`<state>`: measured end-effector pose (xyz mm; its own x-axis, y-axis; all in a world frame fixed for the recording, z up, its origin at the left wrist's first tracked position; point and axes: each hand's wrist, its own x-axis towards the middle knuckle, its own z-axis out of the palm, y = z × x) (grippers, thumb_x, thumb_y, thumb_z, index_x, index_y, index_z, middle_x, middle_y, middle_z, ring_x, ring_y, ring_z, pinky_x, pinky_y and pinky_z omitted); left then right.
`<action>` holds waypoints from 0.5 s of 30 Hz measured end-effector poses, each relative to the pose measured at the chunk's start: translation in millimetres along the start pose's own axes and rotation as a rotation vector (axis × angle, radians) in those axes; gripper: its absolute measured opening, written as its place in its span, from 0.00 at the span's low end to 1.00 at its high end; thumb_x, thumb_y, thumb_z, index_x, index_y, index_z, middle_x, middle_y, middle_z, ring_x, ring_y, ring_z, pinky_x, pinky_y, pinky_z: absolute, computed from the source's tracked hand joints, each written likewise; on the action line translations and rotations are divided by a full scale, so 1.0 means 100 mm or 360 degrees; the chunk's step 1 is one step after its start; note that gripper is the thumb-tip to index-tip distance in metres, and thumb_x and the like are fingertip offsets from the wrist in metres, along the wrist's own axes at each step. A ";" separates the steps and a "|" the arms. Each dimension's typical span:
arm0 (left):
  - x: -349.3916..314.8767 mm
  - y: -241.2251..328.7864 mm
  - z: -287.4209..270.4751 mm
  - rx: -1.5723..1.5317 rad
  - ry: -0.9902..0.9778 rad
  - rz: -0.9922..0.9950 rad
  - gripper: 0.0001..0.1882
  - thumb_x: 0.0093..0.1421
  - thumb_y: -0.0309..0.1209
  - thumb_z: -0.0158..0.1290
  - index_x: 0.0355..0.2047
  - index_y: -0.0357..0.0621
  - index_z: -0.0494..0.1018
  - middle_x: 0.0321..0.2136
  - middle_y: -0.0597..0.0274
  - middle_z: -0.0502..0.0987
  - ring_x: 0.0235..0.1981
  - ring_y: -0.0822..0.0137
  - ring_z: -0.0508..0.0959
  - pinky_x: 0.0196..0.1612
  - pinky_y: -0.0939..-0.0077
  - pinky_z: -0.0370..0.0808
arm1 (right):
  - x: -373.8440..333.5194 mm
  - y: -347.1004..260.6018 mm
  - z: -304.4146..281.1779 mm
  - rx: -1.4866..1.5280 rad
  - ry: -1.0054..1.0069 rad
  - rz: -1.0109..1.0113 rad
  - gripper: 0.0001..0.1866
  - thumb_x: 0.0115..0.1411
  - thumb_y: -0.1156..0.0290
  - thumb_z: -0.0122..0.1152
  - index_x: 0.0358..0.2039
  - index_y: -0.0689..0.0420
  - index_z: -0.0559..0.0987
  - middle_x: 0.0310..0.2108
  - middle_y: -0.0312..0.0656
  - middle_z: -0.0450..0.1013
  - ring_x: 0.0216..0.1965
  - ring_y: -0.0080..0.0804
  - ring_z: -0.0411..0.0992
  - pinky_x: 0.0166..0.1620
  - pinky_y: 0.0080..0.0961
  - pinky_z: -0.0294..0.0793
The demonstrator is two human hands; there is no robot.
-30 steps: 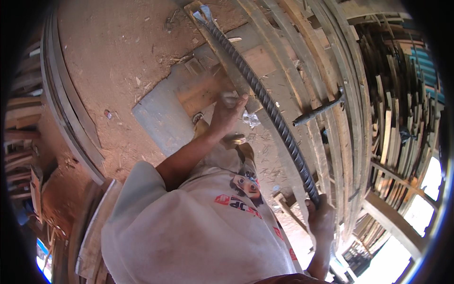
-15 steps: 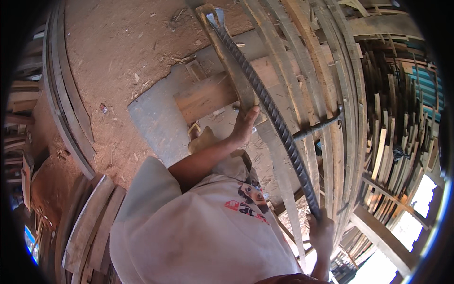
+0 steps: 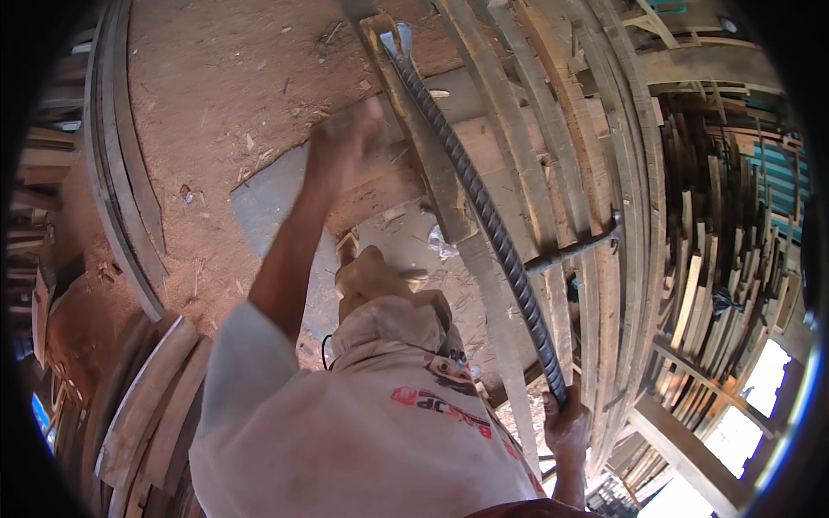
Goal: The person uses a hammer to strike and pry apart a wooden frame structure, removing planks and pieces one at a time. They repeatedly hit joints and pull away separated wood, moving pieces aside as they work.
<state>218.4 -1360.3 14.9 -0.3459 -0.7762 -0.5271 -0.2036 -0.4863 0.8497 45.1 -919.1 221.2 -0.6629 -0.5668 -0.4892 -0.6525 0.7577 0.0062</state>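
A long ribbed steel pry bar [image 3: 471, 177], with a flattened forked tip, slants across the scene. Its tip rests at the far end of a short wooden board [image 3: 445, 203]. My right hand [image 3: 567, 423] is wrapped round the near end of the bar. My left hand [image 3: 350, 134] is stretched out to the left of the board, apart from the bar, with its fingers smeared by motion. A dark metal rod [image 3: 574, 244] with a short crosspiece at its end lies over the long planks [image 3: 574, 112], right of the bar.
Beneath the short board lies a wide plank [image 3: 371, 203] on a grey sheet [image 3: 268, 207]. Curved boards [image 3: 155, 406] are stacked at the lower left. Long strips [image 3: 112, 173] lie along the left, and many wooden pieces [image 3: 691, 285] stand at the right.
My left hand has left the near end of the short board and swung forward and left. My right hand still holds the bar, slightly lower and further left.
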 end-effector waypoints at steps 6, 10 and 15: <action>2.22 0.21 -0.16 -0.0059 0.0447 0.0229 0.51 0.53 0.65 0.61 0.64 0.38 0.64 0.61 0.45 0.68 0.60 0.52 0.72 0.60 0.54 0.70 | 0.03 0.01 0.03 -0.0067 0.0080 -0.0079 0.25 0.64 0.45 0.61 0.30 0.57 0.70 0.14 0.54 0.70 0.19 0.60 0.74 0.21 0.49 0.70; 2.38 0.25 -0.05 -0.0528 0.0007 0.0312 0.44 0.55 0.57 0.64 0.62 0.41 0.66 0.54 0.51 0.74 0.55 0.55 0.75 0.56 0.52 0.74 | -0.09 0.00 0.10 -0.0002 0.0033 0.0014 0.22 0.61 0.51 0.67 0.32 0.58 0.72 0.16 0.55 0.72 0.20 0.60 0.75 0.22 0.49 0.71; 2.36 0.20 0.01 -0.0728 -0.0124 0.0151 0.35 0.58 0.53 0.63 0.59 0.46 0.71 0.48 0.55 0.77 0.49 0.58 0.77 0.52 0.54 0.75 | -0.10 -0.21 -0.25 -0.0001 -0.0236 0.0294 0.21 0.61 0.55 0.66 0.34 0.61 0.72 0.21 0.58 0.75 0.26 0.61 0.77 0.28 0.52 0.73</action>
<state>131.3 -1553.2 -92.6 -0.4144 -0.8019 -0.4303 0.2507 -0.5551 0.7931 56.2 -937.4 247.6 -0.7097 -0.3648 -0.6027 -0.5255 0.8439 0.1081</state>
